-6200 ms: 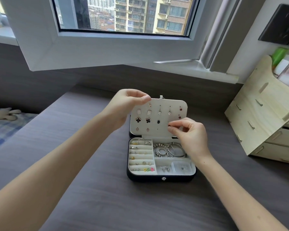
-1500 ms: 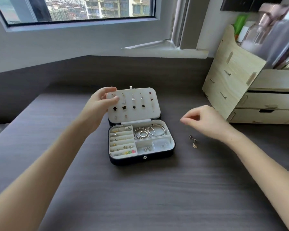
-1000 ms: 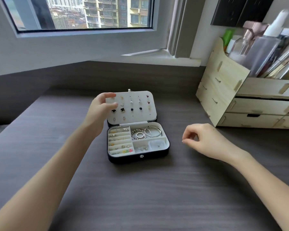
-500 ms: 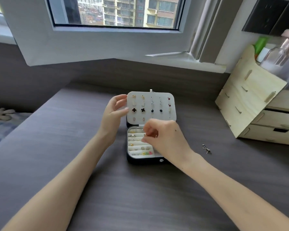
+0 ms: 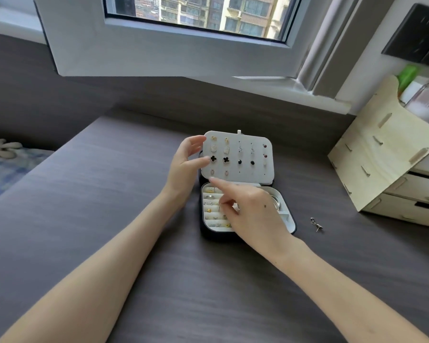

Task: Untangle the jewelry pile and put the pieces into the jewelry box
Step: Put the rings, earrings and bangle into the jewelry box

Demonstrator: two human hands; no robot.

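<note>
Jewelry box point(image 5: 289, 220), a small dark case with a pale lining, sits open mid-table. Our left hand point(image 5: 183, 169) props its white, rounded earring panel point(image 5: 243, 157) upright with loosely spread fingers, likely so the ring slots below stay reachable. Our right hand point(image 5: 248, 211) hovers over those slots, forefinger out, the other fingers curled; whether it pinches a piece we cannot tell. One small silver earring point(image 5: 316, 224) lies on the grey woodgrain table point(image 5: 109, 194), right of the box. We read no writing.

The left hand point(image 5: 185, 167) was raised, fingers spread and slightly curled. The right hand point(image 5: 252, 214) reached leftward, index finger extended, thumb and remaining fingers pinched together. Both forearms were bare.
</note>
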